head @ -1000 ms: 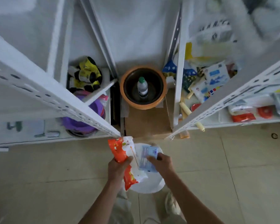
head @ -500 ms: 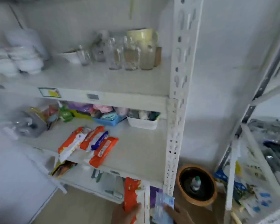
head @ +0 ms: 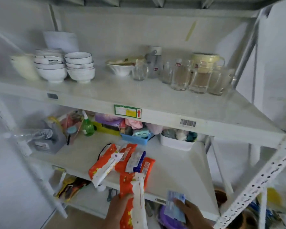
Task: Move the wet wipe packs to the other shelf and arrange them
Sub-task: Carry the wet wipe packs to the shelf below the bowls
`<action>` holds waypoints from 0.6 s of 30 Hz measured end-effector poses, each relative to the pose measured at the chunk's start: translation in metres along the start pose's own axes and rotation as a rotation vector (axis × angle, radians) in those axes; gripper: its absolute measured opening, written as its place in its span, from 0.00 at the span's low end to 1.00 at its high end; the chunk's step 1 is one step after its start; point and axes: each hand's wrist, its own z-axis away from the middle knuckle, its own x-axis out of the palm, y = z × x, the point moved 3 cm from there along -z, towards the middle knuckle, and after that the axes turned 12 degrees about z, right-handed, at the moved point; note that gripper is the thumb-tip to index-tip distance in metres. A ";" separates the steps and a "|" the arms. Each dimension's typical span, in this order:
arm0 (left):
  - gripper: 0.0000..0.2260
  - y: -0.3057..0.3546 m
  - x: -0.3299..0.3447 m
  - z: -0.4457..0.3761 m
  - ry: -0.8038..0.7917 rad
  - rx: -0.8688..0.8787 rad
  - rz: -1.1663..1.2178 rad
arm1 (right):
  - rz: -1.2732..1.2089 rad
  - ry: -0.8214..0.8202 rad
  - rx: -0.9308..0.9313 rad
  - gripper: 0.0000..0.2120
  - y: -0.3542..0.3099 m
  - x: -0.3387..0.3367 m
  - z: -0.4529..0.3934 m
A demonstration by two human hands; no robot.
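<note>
While the left hand [head: 120, 210] grips an orange-and-white plastic wet wipe pack [head: 133, 200] with its fingers closed round the lower half, the pack stands nearly upright just in front of the front edge of the white metal middle shelf [head: 175, 169]. The right hand [head: 191, 214] holds a small pale blue wipe packet [head: 174, 204], fingers closed on it, below that same front edge towards the right. On the middle shelf, near its front edge, lies a loose cluster of orange-and-white wipe packs [head: 106, 164] with one blue-and-white pack [head: 136, 161] among them, touching and partly overlapping; the frontmost one overhangs the edge. Along the shelf's back edge stand a blue plastic tray [head: 135, 139] and a white rectangular tub [head: 176, 142].
</note>
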 end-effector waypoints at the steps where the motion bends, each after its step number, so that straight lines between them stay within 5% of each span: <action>1: 0.17 0.006 -0.007 -0.017 -0.012 -0.003 0.026 | 0.016 0.005 -0.006 0.35 -0.013 0.014 -0.011; 4: 0.29 0.041 -0.027 -0.070 -0.020 0.061 0.010 | 0.074 0.071 -0.065 0.13 -0.057 0.058 -0.054; 9: 0.19 0.103 -0.041 -0.148 0.086 0.210 -0.086 | 0.198 0.081 -0.168 0.03 -0.133 0.130 -0.127; 12: 0.09 0.141 -0.043 -0.183 0.054 0.360 -0.218 | 0.254 0.044 -0.164 0.03 -0.161 0.158 -0.156; 15: 0.14 0.153 -0.052 -0.225 0.106 0.474 -0.449 | 0.319 0.079 -0.102 0.02 -0.177 0.168 -0.174; 18: 0.08 0.157 -0.063 -0.242 0.214 0.714 -0.793 | 0.352 0.153 -0.032 0.08 -0.177 0.169 -0.178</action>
